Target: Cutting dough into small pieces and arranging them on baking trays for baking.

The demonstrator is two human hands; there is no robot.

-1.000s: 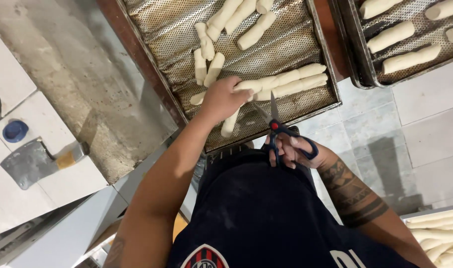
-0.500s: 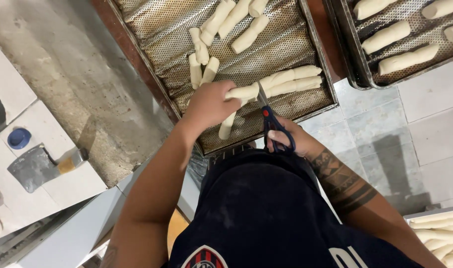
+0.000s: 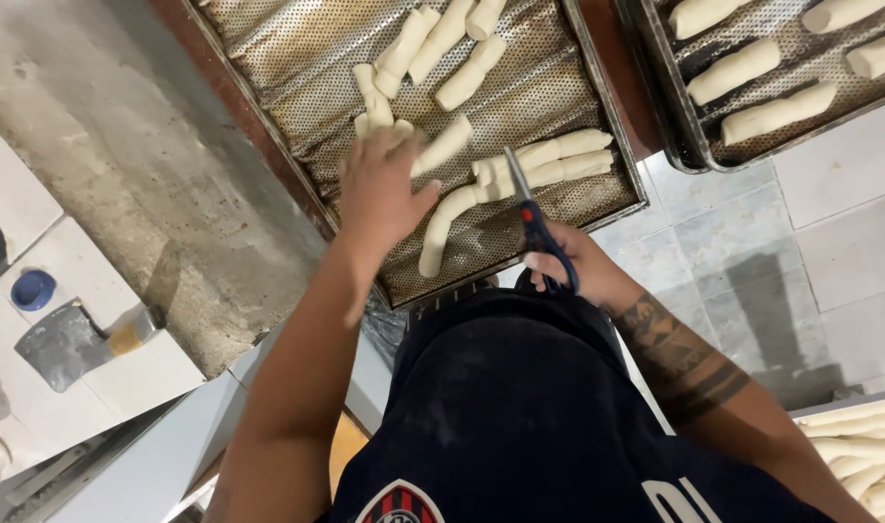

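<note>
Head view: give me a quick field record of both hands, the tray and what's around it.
left hand: left hand pressed flat on dough sticks in the perforated tray
right hand: right hand grips blue-handled scissors, blades pointing at the dough
tray contents: pale dough sticks in the grooves, one curved
neighbour tray: second tray to the right, also with dough
lower left: metal scraper, blue lid
</note>
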